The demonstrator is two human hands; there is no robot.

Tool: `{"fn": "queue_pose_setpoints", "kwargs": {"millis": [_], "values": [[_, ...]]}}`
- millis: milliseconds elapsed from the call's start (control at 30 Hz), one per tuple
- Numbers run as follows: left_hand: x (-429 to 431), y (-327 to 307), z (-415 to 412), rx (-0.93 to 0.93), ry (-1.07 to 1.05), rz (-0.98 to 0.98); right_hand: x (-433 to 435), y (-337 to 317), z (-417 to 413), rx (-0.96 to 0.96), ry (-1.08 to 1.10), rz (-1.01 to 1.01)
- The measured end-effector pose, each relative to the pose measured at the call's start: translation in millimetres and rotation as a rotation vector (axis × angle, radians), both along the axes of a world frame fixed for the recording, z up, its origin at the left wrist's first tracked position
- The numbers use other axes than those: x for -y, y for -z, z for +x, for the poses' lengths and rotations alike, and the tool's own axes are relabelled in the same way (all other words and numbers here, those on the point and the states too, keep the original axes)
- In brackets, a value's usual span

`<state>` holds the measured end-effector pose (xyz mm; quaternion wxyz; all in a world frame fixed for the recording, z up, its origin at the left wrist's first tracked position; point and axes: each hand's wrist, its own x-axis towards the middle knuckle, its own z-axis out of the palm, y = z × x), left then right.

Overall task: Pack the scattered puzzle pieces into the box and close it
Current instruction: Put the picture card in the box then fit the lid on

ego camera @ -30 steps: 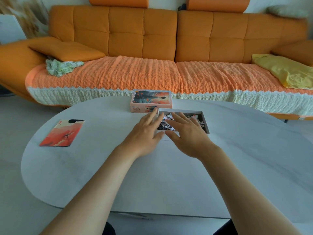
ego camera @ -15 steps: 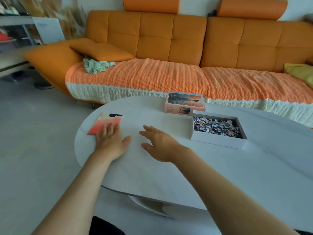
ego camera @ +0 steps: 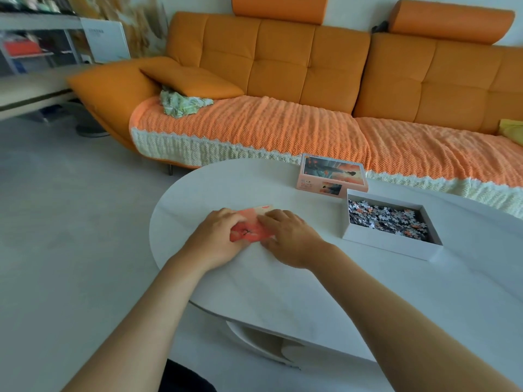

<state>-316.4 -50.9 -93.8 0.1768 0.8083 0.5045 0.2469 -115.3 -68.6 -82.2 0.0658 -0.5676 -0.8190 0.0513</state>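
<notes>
On the worktop (ego camera: 283, 292), towards its left end, both your hands meet over a picture card (ego camera: 252, 230) lying flat. Your left hand (ego camera: 218, 236) curls its fingers round the card's left edge. Your right hand (ego camera: 288, 236) lies over the right side with fingers bent; whether it pinches or merely presses cannot be told.

The step in hand is judged to be lifting the card to carry it to the box. A thin sheet on a smooth surface resists a direct pinch. Steady one side, raise the other edge with your fingertips, then take the card by both short edges without creasing it.

The box (ego camera: 387, 246), white and uncovered, stands to your right, well apart from the card. The puzzle pieces (ego camera: 387, 219) are heaped inside and appear already gathered. Lay the card level over them so that the lid (ego camera: 332, 172), resting picture-up just behind the box's far left corner, will seat squarely.

Only the box's near wall stands in the way, so lift the card over it rather than sliding into it. Beyond the worktop stands an orange sofa (ego camera: 283, 80) bearing a patterned cloth (ego camera: 182, 104); neither hinders the move.
</notes>
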Motion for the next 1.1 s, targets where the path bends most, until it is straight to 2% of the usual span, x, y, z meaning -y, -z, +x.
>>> {"fn": "queue_pose_setpoints", "kwargs": {"millis": [200, 300, 433, 567, 633, 767, 900, 1100], "values": [[3.0, -4.5, 13.2, -0.058, 0.164, 0.067, 16.0, -6.2, 21.7, 0.081, 0.046, 0.081], [5.0, -7.5, 25.0, -0.028, 0.095, 0.169, 25.0, -5.9, 33.4, 0.056, 0.041, 0.152], [4.5, -18.2, 46.3, 0.066, 0.059, 0.343, 35.4, -9.2, 55.0, -0.056, -0.003, 0.281], [4.1, -39.7, 79.9, 0.124, 0.050, 0.566, 43.3, -25.9, 84.8, -0.332, -0.002, 0.440], [2.7, -46.9, 100.1, 0.138, 0.054, 0.618, 48.1, -35.0, 102.6, -0.416, -0.014, 0.531], [1.3, -47.9, 142.0, 0.161, 0.074, 0.633, 54.7, -39.5, 146.9, -0.439, 0.036, 0.633], [3.6, -39.6, 182.1, 0.130, 0.159, 0.608, 56.6, -28.0, 190.5, -0.433, 0.138, 0.634], [10.0, -30.9, 226.3, 0.035, 0.316, 0.414, 56.9, -18.0, 225.8, -0.353, 0.245, 0.604]]}}
